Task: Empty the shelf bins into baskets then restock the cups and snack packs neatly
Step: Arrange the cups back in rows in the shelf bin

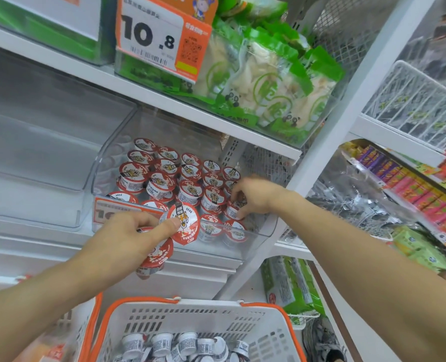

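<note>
from the head view, the job looks to be in its restocking half: the clear bin point(266, 226) on the middle shelf already carries several tidy rows of red-lidded cups point(190, 184), lids up, and the front right corner is being filled. the left hand point(128, 239) holds two more cups at the bin's front lip, one lid point(184, 222) tilted toward the camera under the thumb, another cup point(152, 259) clamped below it by curled fingers. the right hand point(253, 197) is inside the bin at the right end, its fingers curled down around a cup point(233, 209) in the second row from the front, apparently seating it (whether it is gripping or only nudging is hard to tell from this angle).

what is left: the white basket with orange rim point(276, 333) below holds a loose heap of cups point(185, 344), mostly on their sides or upside down, so a good share remains to go up. the clear bin to the left point(34, 142) looks bare. the upper bin point(329, 100) is full of green snack packs point(269, 82), somewhat jumbled, behind a price card point(162, 37); i judge that part either untouched or not yet neatened. a second basket point(91, 327) shows at lower left, its contents unclear.
</note>
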`<state>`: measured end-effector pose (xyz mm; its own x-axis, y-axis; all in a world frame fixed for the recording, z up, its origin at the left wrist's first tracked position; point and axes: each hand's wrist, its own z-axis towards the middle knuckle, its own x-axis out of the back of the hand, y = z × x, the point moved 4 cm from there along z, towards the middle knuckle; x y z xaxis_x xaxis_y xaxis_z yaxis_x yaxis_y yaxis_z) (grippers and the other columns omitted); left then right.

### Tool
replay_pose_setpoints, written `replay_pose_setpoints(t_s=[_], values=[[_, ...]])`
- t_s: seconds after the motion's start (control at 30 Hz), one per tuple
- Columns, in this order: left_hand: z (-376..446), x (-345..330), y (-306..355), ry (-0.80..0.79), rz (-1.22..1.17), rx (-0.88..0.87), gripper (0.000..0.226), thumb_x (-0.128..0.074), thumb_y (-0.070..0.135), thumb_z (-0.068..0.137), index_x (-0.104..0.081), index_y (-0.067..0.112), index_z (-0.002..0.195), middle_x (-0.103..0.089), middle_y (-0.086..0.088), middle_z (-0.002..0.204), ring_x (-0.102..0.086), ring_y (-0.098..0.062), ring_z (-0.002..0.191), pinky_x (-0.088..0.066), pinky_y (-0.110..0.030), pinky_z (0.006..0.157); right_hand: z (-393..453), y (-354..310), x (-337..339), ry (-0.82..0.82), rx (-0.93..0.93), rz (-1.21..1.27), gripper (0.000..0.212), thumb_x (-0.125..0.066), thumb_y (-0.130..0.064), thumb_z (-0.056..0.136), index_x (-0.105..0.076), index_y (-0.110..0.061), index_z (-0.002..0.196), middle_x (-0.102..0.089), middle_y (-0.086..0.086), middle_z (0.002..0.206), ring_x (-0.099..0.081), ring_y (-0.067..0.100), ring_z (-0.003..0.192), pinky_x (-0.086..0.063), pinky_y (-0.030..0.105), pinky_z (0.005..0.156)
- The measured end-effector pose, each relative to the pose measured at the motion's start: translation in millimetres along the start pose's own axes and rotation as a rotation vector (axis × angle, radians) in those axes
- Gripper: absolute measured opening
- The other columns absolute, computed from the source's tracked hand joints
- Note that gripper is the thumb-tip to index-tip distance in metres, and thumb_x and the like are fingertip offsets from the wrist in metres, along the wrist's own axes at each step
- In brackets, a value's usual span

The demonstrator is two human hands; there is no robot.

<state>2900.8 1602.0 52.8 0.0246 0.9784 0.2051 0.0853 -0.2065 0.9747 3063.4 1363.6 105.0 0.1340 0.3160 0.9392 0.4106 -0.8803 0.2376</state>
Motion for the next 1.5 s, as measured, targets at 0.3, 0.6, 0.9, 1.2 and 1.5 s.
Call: replay_pose_setpoints(t_s=[0.3,0.6,0.9,1.2,1.5], values=[[-1.0,1.0,-0.4,-0.072,-0.105,0.033,0.049,-0.063,0.063,0.072,-0.078,0.018,0.084,-0.077,-0.001,0.080,-0.073,-0.017,0.067,-0.050,-0.030,0.063,-34.0,-29.5,23.4,0.404,0.121,0.208,0.015,-0.082,-0.022,0.080,-0.075,-0.017,0.093,-0.072,-0.004,0.089,-0.067,0.014,0.080,-0.058,0.037,0.077],[-16.4,-8.0,24.6,-0.124,-0.226,0.022,0.072,-0.071,0.076,0.067,-0.072,0.011,0.099,-0.074,-0.015,0.091,-0.065,-0.019,0.076,-0.053,-0.037,0.075,-82.8,-94.5,37.2,0.116,0.229,1.297,0.018,-0.074,-0.015,0.090,-0.070,-0.002,0.101,-0.069,0.010,0.086,-0.067,0.012,0.069,-0.056,0.029,0.059],[30.9,34.7,66.1,0.114,0.460,-0.250,0.050,-0.091,0.023,0.065,-0.062,0.025,0.107,-0.067,0.006,0.098,-0.065,-0.002,0.080,-0.051,-0.015,0.066,-55.8,-68.9,13.2,0.280,-0.167,1.757,0.013,-0.073,-0.002,0.088,-0.062,0.005,0.091,-0.065,0.015,0.081,-0.068,0.016,0.048,-0.051,0.019,0.043],[87.4,39.4,66.1,-0.040,1.292,-0.413,0.055,-0.074,0.057,0.073,-0.060,0.028,0.117,-0.067,0.008,0.113,-0.060,-0.019,0.107,-0.043,-0.037,0.097,1.6,-83.5,-1.3,0.020,-0.252,1.538,0.025,-0.073,-0.003,0.088,-0.063,0.009,0.108,-0.070,0.024,0.103,-0.075,0.026,0.066,-0.062,0.030,0.059],[92.2,46.5,51.5,-0.233,1.662,-0.396,0.036,-0.065,0.049,0.088,-0.070,0.028,0.117,-0.069,0.007,0.116,-0.060,-0.019,0.109,-0.031,-0.035,0.106,32.1,-109.4,-20.2,-0.013,-0.239,1.175,0.036,-0.087,-0.028,0.077,-0.074,-0.003,0.100,-0.077,0.010,0.088,-0.075,0.022,0.083,-0.062,0.038,0.081]])
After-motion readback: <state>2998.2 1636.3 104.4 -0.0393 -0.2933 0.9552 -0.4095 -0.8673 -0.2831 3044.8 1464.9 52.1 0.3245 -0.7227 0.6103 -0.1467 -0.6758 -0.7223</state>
